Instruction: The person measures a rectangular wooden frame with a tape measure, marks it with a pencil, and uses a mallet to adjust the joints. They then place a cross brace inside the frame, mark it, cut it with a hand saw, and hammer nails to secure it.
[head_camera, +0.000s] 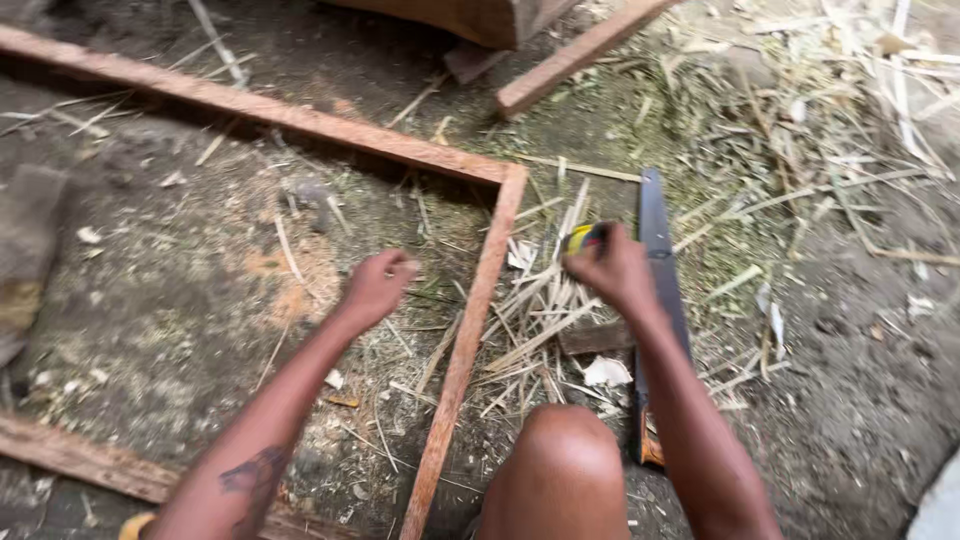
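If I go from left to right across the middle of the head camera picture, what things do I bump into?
Left hand → upright wooden bar of the frame → pile of thin split sticks → right hand with a yellow and black thing in its grip → hand saw → scattered straw.

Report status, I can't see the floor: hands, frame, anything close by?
Right hand grips yellow tape measure. Left hand closed, hovering near wooden frame. Handsaw beside right hand.

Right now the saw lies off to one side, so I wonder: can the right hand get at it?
Probably yes. The right hand, closed on a yellow object, hovers right beside the saw, whose blade lies uncovered on the ground. The hand would have to free itself first.
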